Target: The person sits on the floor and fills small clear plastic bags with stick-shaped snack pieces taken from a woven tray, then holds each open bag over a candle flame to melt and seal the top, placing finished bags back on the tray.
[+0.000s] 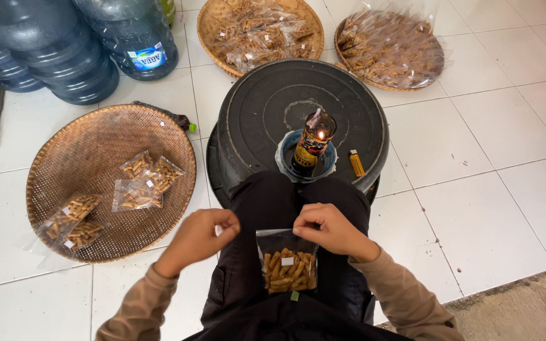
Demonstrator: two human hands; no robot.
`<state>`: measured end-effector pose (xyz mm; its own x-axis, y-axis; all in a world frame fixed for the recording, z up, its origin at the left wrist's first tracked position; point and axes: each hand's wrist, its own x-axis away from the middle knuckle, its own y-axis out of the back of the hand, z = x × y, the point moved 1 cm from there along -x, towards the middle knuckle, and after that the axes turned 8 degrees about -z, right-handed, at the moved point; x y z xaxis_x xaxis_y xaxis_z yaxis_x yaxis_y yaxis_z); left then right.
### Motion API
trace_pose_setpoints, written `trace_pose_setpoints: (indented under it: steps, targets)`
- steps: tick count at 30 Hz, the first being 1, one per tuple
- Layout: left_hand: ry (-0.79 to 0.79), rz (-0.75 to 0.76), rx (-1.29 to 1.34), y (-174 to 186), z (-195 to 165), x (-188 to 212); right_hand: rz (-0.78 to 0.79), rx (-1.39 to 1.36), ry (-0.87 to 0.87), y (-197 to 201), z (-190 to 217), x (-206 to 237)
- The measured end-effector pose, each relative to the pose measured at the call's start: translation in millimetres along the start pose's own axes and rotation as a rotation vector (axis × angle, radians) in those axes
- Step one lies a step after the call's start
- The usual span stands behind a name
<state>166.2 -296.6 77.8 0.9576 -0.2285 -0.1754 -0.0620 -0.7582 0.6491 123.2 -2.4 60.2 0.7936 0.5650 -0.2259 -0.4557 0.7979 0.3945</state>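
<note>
Right hand (331, 228): fingers pinching the top edge of a clear snack bag (287, 262), which rests on the lap, filled with short brown sticks.
Left hand (200, 235): curled closed just left of the bag's top; whether it grips anything cannot be told.
Ahead: bottle lamp (312, 143) with a small flame, standing in a blue dish on an upturned black tub (266, 101); yellow lighter (356, 163) beside it.
Left tray (96, 145): woven, holding several sealed bags.
Far trays (219, 25): heaped with filled bags.
Water jugs (64, 50): upper left.
</note>
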Motion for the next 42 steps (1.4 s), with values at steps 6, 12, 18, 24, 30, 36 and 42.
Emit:
trace_pose_setpoints:
  steps: [6, 12, 18, 24, 30, 36, 42]
  targets:
    - [-0.434, 0.088, -0.016, -48, -41, -12, 0.04, 0.129, 0.163, -16, 19, 4]
    - [-0.368, 0.232, 0.114, -63, -37, -15, 0.059, 0.128, 0.154, -6, 20, 13]
    - [-0.338, 0.228, 0.158, -59, -39, -9, 0.017, 0.152, 0.152, 6, 20, 26]
    - [-0.255, 0.227, 0.161, -63, -42, -12, -0.076, 0.158, 0.046, 18, 16, 35]
    - [-0.108, 0.117, 0.353, -80, -48, -24, -0.331, 0.049, -0.141, 25, -2, 45]
    - [0.024, 0.035, 0.592, -81, -48, -40, -0.757, -0.3, -0.068, 59, -5, 42]
    - [-0.051, -0.097, 0.554, -75, -62, -53, -0.428, -0.436, -0.051, 32, 3, 14]
